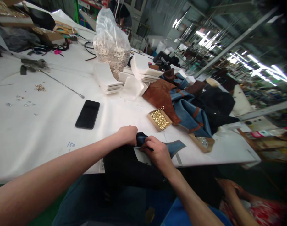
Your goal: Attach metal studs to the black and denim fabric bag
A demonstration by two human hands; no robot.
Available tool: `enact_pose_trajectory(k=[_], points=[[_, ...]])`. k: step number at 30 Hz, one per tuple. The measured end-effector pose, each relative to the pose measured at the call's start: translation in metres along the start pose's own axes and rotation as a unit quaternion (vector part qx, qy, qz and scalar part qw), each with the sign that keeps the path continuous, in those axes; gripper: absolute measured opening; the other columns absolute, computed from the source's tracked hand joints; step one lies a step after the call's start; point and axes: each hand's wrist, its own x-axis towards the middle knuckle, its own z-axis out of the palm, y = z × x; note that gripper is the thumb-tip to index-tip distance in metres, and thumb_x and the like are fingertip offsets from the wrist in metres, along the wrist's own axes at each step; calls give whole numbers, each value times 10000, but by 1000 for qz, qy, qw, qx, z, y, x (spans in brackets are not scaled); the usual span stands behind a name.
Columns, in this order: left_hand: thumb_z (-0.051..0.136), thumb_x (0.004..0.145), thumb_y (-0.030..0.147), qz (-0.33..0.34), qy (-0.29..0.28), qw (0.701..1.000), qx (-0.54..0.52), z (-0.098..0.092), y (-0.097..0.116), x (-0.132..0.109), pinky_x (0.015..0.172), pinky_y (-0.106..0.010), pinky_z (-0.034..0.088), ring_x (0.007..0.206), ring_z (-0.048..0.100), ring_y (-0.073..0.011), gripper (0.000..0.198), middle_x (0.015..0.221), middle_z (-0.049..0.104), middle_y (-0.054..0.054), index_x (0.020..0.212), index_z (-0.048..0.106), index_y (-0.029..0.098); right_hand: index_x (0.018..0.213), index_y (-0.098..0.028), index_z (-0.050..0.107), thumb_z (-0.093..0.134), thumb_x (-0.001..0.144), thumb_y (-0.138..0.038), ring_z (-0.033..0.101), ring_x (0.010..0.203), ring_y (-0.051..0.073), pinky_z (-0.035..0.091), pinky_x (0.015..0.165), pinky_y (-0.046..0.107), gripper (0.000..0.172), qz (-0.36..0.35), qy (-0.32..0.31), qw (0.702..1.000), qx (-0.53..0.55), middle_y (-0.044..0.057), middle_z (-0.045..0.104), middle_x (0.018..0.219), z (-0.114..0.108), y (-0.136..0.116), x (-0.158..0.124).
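My left hand (pixel 128 135) is closed on the edge of a black and blue piece of material (pixel 121 161) at the table's front edge. Beside it, my right hand (pixel 156 152) has its fingers pinched on the same piece, a little to the right. Below the fingers a pale flat card-like piece (pixel 142 156) lies against the black material. A blue flap (pixel 175 147) sticks out to the right past my right hand. Just beyond my hands stands a small cardboard box of gold-coloured metal bits (pixel 160 120); the fingertips are partly hidden.
A black phone (pixel 88 114) lies left of my hands. Behind are stacked white sheets (pixel 107 78), a clear plastic bag (pixel 112 40) of pale pieces, and brown and blue material (pixel 161 95). A second box (pixel 202 142) stands right. Another person's arm (pixel 237 197) is at lower right.
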Motion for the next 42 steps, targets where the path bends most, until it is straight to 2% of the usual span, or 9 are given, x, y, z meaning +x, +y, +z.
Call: enact_pose_trajectory(k=[3,6,12,19,24,29,34,37,42], points=[[935,844,336,-3,10,1000,4,4,-1,-1,1008,-405,678,1176,832,-401,469,1247,852,-207,1266,823,164,972,-236,787,706,1080,-116,695,988,198,553,888,334,181,2,-17,1000,26,41,694,1088,-1,-3,2],[920,843,333,-6,12,1000,-3,4,-2,0,997,-406,682,1168,837,-411,466,1219,854,-213,1269,825,168,996,-226,775,655,1125,-143,673,992,202,550,880,348,194,-12,-14,999,-32,58,673,1102,-2,-7,2],[881,832,349,-10,-3,999,-37,1,-7,6,934,-426,663,1122,834,-433,417,1147,859,-224,1198,846,151,1088,-223,793,654,1154,-153,626,1001,217,508,941,418,170,-65,50,988,-134,56,662,1050,2,-12,-10],[902,910,375,-18,-77,994,-79,-12,-2,10,741,-355,559,918,799,-340,285,954,847,-157,1060,870,134,1117,-254,774,688,1121,-102,598,937,204,497,806,383,174,-44,97,988,-114,44,597,1034,13,-7,-21],[849,942,333,-29,-80,987,-140,-3,-6,11,691,-308,524,942,796,-286,222,998,857,-86,1096,876,176,1140,-246,783,680,1117,-78,616,937,187,536,794,350,197,-44,99,989,-102,49,584,1071,17,-5,-24],[841,871,355,-39,-60,983,-170,8,-13,18,675,-327,508,915,795,-302,261,936,845,-76,1082,871,205,1208,-263,828,784,1107,-230,586,999,259,491,845,436,115,-3,94,977,-192,89,622,1138,10,-10,-21],[822,871,371,-5,-39,986,-164,11,-15,20,666,-344,474,863,773,-295,199,884,820,-88,975,850,204,1358,-324,827,783,1112,-407,547,1003,304,435,840,473,263,14,37,959,-280,118,632,1181,-5,-12,-11],[822,879,377,15,-40,986,-163,11,-16,17,655,-336,468,839,762,-277,180,859,804,-71,946,847,212,1336,-338,845,781,1114,-422,573,1047,306,465,871,476,245,9,11,971,-239,113,628,1184,-11,-3,-7],[844,834,381,5,-56,984,-171,13,-17,14,622,-340,455,777,730,-271,236,838,790,-70,984,853,199,1051,-277,862,825,1086,-368,635,1282,326,574,1102,537,105,19,18,997,-70,112,628,1388,-8,14,-7]])
